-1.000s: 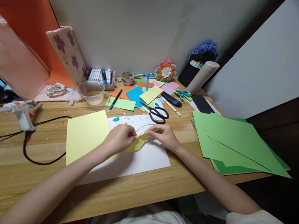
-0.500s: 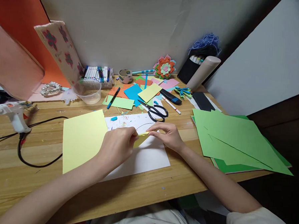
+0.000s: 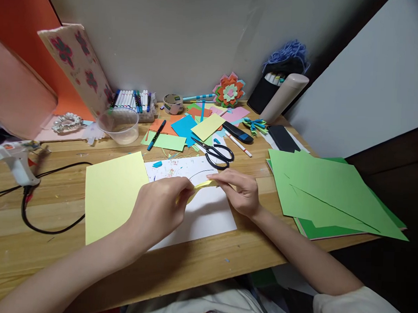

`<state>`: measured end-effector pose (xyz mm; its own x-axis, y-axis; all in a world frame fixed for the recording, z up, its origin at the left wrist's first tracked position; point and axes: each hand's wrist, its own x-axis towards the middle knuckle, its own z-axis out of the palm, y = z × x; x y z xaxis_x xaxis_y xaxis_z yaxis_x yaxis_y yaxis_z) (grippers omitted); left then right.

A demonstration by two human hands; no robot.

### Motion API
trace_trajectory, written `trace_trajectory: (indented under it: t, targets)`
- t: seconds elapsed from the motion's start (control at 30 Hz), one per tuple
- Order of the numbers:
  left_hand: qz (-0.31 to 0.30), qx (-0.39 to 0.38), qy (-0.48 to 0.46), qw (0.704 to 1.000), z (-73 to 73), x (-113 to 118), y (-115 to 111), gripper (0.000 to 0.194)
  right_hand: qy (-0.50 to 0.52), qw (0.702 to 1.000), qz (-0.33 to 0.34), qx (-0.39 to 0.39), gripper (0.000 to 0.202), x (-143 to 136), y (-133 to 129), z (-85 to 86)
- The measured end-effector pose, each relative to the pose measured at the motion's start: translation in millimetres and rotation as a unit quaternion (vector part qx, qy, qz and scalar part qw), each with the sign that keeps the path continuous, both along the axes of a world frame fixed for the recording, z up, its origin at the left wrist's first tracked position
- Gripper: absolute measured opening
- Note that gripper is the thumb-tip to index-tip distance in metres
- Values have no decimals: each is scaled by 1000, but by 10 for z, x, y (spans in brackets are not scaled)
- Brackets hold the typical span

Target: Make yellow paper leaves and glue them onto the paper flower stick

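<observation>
The left hand [image 3: 162, 203] and right hand [image 3: 241, 192] pinch a small piece of yellow paper [image 3: 204, 184] between them, above a white sheet [image 3: 211, 217] on the wooden worktop [image 3: 188, 277]. A larger yellow sheet [image 3: 112, 193] overlaps the white one's left side. Black-handled scissors [image 3: 217, 154] lie just beyond the hands, green sheets [image 3: 333, 195] at the right, a white glue gun [image 3: 24, 171] at the left.

A small piece of pale yellow paper [image 3: 204, 184] is held up between two hands [image 3: 162, 205], one pinching each end. It shows as a narrow, slightly slanting sliver, its right end a touch higher, with a shaded yellow part just below near the left fingers. It hangs over the white sheet (how much is folded, the fingers hide), apart from the counter.
</observation>
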<state>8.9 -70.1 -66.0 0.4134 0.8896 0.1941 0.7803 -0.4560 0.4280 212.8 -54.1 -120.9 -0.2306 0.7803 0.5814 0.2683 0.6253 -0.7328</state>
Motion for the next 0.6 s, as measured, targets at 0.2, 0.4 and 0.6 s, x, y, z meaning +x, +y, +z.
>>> trace_trajectory:
  t: [0.2, 0.4, 0.6]
  targets:
    - [-19, 43, 22, 999, -18, 27, -13, 13, -50, 996, 70, -17, 21, 57, 71, 55]
    - [-26, 144, 102, 984, -32, 60, -90, 16, -32, 996, 67, -41, 15, 37, 70, 89]
    - [-32, 160, 112, 980, -24, 67, -115, 18, 12, 998, 49, -41, 13, 23, 57, 78]
